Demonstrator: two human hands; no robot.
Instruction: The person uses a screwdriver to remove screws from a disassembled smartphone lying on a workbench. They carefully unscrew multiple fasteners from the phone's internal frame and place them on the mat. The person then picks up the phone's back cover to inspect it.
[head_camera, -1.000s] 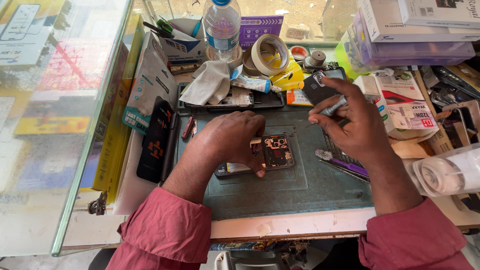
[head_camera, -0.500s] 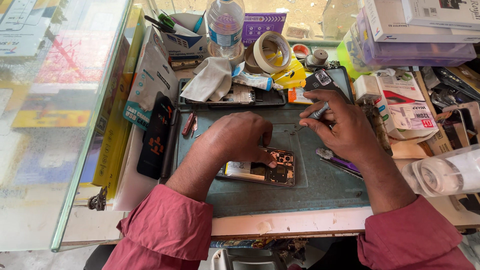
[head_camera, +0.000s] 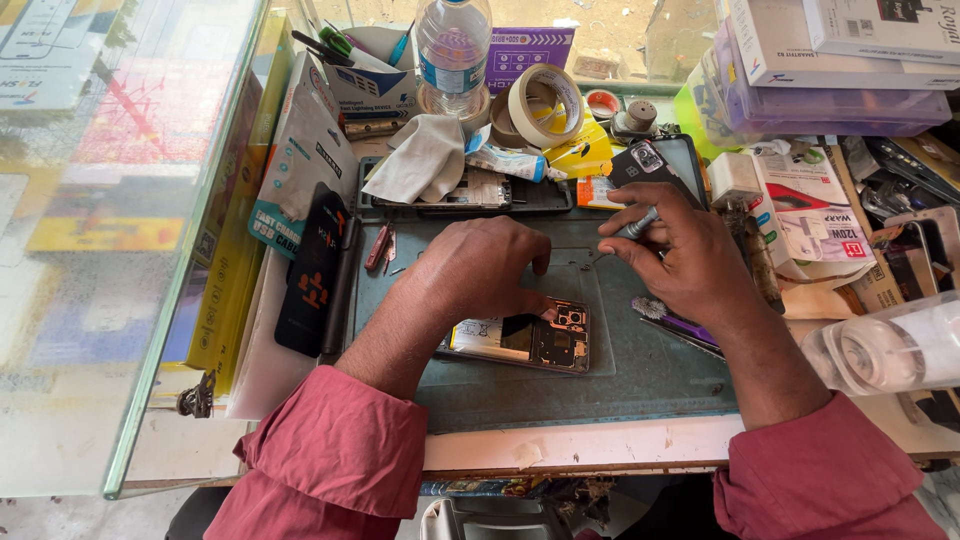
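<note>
An opened phone (head_camera: 530, 340) with its back off lies on the grey-green work mat (head_camera: 640, 380), circuit board showing. My left hand (head_camera: 480, 270) rests palm down on its upper edge, fingers pressing it to the mat. My right hand (head_camera: 680, 255) hovers just right of it and grips a small silver screwdriver (head_camera: 628, 232), tip pointing down at the mat above the phone. Both sleeves are dark red.
A purple-handled brush (head_camera: 675, 325) lies right of the phone. Behind the mat stand a tray with a grey cloth (head_camera: 425, 160), a water bottle (head_camera: 452, 50), tape rolls (head_camera: 545, 105), another phone (head_camera: 665, 165). Boxes crowd the right; a glass pane (head_camera: 130, 200) rises at left.
My right hand with the screwdriver has come down from behind the mat toward the phone. The left hand has stayed on the phone, which shifted slightly.
</note>
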